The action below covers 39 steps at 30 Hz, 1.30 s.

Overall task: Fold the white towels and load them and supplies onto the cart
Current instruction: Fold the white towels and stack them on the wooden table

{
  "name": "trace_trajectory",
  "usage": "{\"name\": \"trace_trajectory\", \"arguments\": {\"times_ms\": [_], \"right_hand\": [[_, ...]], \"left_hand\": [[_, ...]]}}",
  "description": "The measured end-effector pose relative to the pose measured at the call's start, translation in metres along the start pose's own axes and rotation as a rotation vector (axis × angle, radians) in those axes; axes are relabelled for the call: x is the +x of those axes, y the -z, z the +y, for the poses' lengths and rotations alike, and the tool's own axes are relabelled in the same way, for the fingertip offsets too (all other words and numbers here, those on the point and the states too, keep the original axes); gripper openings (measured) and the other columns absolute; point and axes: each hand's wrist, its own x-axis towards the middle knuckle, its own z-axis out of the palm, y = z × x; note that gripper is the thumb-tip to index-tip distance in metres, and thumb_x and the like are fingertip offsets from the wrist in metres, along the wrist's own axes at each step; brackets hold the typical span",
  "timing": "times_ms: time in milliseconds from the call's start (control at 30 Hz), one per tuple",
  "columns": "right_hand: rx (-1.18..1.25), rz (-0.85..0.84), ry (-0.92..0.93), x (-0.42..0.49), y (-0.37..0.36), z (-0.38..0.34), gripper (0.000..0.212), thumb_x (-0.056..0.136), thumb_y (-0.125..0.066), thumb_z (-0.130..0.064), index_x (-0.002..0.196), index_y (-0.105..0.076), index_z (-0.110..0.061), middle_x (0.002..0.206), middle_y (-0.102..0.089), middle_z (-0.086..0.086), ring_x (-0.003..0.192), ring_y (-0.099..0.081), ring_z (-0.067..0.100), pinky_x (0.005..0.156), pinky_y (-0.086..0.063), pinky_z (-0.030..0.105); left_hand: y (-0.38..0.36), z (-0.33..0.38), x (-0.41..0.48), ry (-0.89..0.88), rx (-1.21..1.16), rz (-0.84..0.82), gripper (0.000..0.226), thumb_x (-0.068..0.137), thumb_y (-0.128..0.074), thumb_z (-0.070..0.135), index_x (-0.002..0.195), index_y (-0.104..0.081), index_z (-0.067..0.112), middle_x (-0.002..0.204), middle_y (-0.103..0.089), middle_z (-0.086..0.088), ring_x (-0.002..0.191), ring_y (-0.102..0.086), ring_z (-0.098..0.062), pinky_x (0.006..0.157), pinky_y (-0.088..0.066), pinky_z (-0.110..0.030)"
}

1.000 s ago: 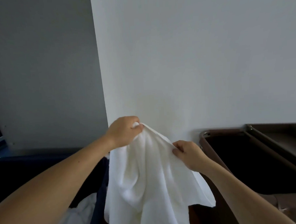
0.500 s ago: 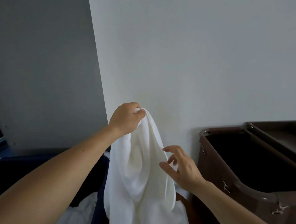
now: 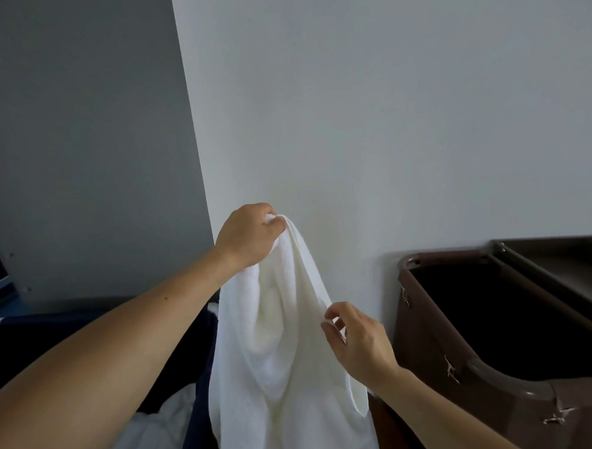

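1. Left hand (image 3: 249,235): raised in front of the wall. Fingers and thumb are curled round a bunched top corner of the white towel (image 3: 287,345), and it bears the towel's weight alone.
2. White towel: hangs from that grip with its long axis near vertical and its folds gathered down the middle. The lower end is out of frame.
3. Right hand (image 3: 359,344): lower and to the right, fingers loosely curled. Thumb and forefinger tips are at the towel's right hanging edge. I cannot tell whether they pinch it or only touch it.
4. Governing relation: the free edge runs down from the left grip and passes just left of the right fingertips, so the right hand is nearer. I judge it should take that edge and run along it to a 2nd corner.
5. Brown cart (image 3: 494,373): to the right, its dark well open, beside the right forearm.
6. Dark blue bin (image 3: 200,394): lower left, with more white linen (image 3: 154,434) inside.
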Motion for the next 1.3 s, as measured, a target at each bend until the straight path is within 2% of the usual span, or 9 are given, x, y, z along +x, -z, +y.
{"name": "trace_trajectory", "arguments": {"times_ms": [200, 367, 567, 733, 833, 1000, 1100, 1200, 1300], "right_hand": [[-0.235, -0.365, -0.134, -0.008, -0.012, 0.032, 0.034, 0.099, -0.047, -0.046, 0.089, -0.06, -0.017, 0.08, -0.054, -0.008, 0.075, -0.056, 0.017, 0.072, -0.05, 0.035], [-0.132, -0.433, -0.29, -0.034, 0.0, 0.068, 0.031, 0.096, -0.046, -0.057, 0.082, -0.059, -0.032, 0.079, -0.057, -0.012, 0.072, -0.06, 0.006, 0.064, -0.05, 0.017], [-0.025, -0.267, -0.264, -0.026, 0.054, 0.077, 0.029, 0.088, -0.044, -0.057, 0.079, -0.06, -0.035, 0.079, -0.059, -0.015, 0.074, -0.061, 0.001, 0.064, -0.048, 0.011], [0.228, -0.009, -0.357, 0.003, 0.095, 0.073, 0.007, 0.09, -0.069, -0.024, 0.092, -0.072, -0.03, 0.066, -0.067, -0.004, 0.052, -0.057, 0.001, 0.049, -0.043, 0.012], [0.417, 0.122, -0.432, 0.022, 0.115, 0.072, 0.03, 0.086, -0.075, -0.014, 0.109, -0.069, -0.034, 0.072, -0.07, -0.017, 0.062, -0.064, -0.002, 0.062, -0.048, 0.01], [0.702, 0.058, -0.666, 0.039, 0.139, 0.071, 0.022, 0.082, -0.077, -0.013, 0.1, -0.07, -0.002, 0.093, -0.075, 0.016, 0.09, -0.072, 0.035, 0.089, -0.056, 0.049], [0.657, 0.0, -0.733, 0.043, 0.131, 0.059, 0.02, 0.081, -0.077, -0.009, 0.094, -0.07, 0.004, 0.089, -0.074, 0.021, 0.083, -0.073, 0.037, 0.079, -0.06, 0.045], [0.569, -0.006, -0.766, 0.046, 0.113, 0.048, 0.015, 0.081, -0.079, -0.009, 0.088, -0.07, 0.001, 0.082, -0.075, 0.018, 0.077, -0.073, 0.035, 0.074, -0.062, 0.045], [0.498, -0.008, -0.784, 0.05, 0.092, 0.033, 0.011, 0.079, -0.08, -0.006, 0.076, -0.07, -0.003, 0.076, -0.073, 0.02, 0.069, -0.072, 0.033, 0.067, -0.062, 0.043]], "left_hand": [[0.002, -0.011, 0.013, 0.008, -0.026, 0.05, 0.033, 0.091, -0.054, 0.023, 0.067, -0.044, 0.003, 0.062, -0.045, -0.003, 0.06, -0.041, -0.02, 0.059, -0.033, -0.032], [0.013, -0.035, 0.024, 0.105, 0.003, 0.089, 0.038, 0.082, -0.049, 0.035, 0.074, -0.049, -0.002, 0.07, -0.052, -0.012, 0.068, -0.049, -0.029, 0.064, -0.041, -0.037], [0.012, -0.081, 0.026, 0.232, 0.082, 0.103, 0.033, 0.091, -0.054, 0.027, 0.081, -0.057, -0.004, 0.082, -0.061, -0.02, 0.074, -0.055, -0.033, 0.067, -0.043, -0.037], [0.002, -0.103, 0.015, 0.3, 0.08, 0.054, 0.036, 0.092, -0.055, 0.027, 0.062, -0.042, 0.011, 0.064, -0.048, -0.006, 0.062, -0.046, -0.027, 0.056, -0.031, -0.031], [-0.001, -0.113, 0.009, 0.328, 0.039, 0.01, 0.036, 0.096, -0.053, 0.033, 0.076, -0.054, 0.003, 0.075, -0.056, -0.01, 0.071, -0.054, -0.03, 0.06, -0.036, -0.032], [0.005, -0.121, 0.001, 0.485, -0.005, 0.038, 0.058, 0.099, -0.032, 0.061, 0.096, -0.06, 0.01, 0.103, -0.055, -0.01, 0.101, -0.056, -0.034, 0.079, -0.038, -0.034], [-0.003, -0.119, -0.005, 0.678, -0.176, 0.08, 0.053, 0.102, -0.026, 0.048, 0.086, -0.052, 0.005, 0.116, -0.053, -0.017, 0.101, -0.049, -0.033, 0.081, -0.036, -0.037], [-0.018, -0.11, -0.017, 0.741, -0.287, 0.072, 0.042, 0.103, -0.027, 0.031, 0.114, -0.056, 0.002, 0.129, -0.052, -0.022, 0.107, -0.051, -0.034, 0.084, -0.039, -0.038], [-0.034, -0.092, -0.028, 0.787, -0.45, -0.036, 0.04, 0.096, -0.04, 0.019, 0.121, -0.054, -0.009, 0.119, -0.056, -0.024, 0.094, -0.052, -0.033, 0.078, -0.038, -0.036]]}}
